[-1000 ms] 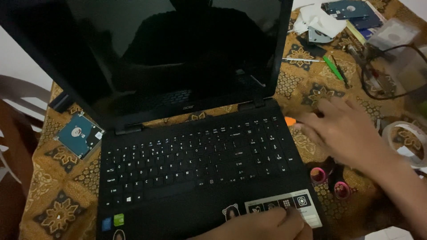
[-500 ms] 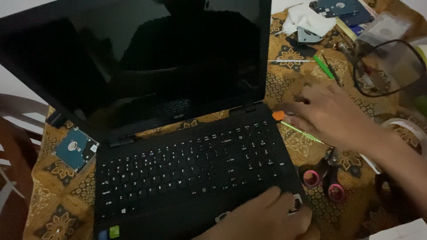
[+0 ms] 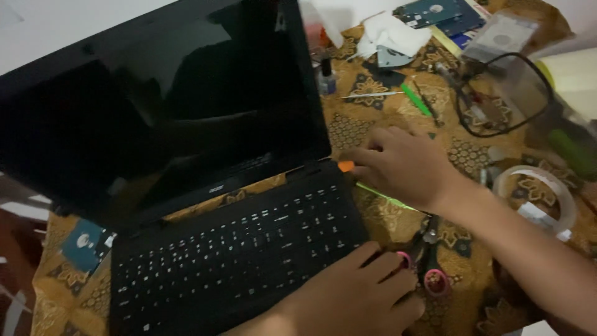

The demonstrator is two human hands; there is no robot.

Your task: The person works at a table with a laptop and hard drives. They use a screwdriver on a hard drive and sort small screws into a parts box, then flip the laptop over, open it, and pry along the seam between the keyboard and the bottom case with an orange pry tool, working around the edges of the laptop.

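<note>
brown patterned tablecloth (image 3: pixel 373 130) under open black plastic laptop (image 3: pixel 236 249), left hand (image 3: pixel 354 298) flat, empty, pressing its palm rest, right hand (image 3: pixel 404 165) curled on orange-tipped green pry tool (image 3: pixel 346 167) at hinge corner; prying in hand, likely needing gentle wedging

A black laptop (image 3: pixel 236 249) is sitting open on a brown patterned cloth (image 3: pixel 373 134), its dark screen tilting back. The left hand (image 3: pixel 354 298) is lying flat on the laptop's near right corner, beside the keyboard. The right hand (image 3: pixel 404 165) is resting just right of the laptop's hinge, fingertips touching an orange-tipped tool (image 3: pixel 346 166) at that corner. Pink-handled scissors (image 3: pixel 429 261) are lying right of the laptop, and a hard drive (image 3: pixel 84 242) is peeking out at its left.
</note>
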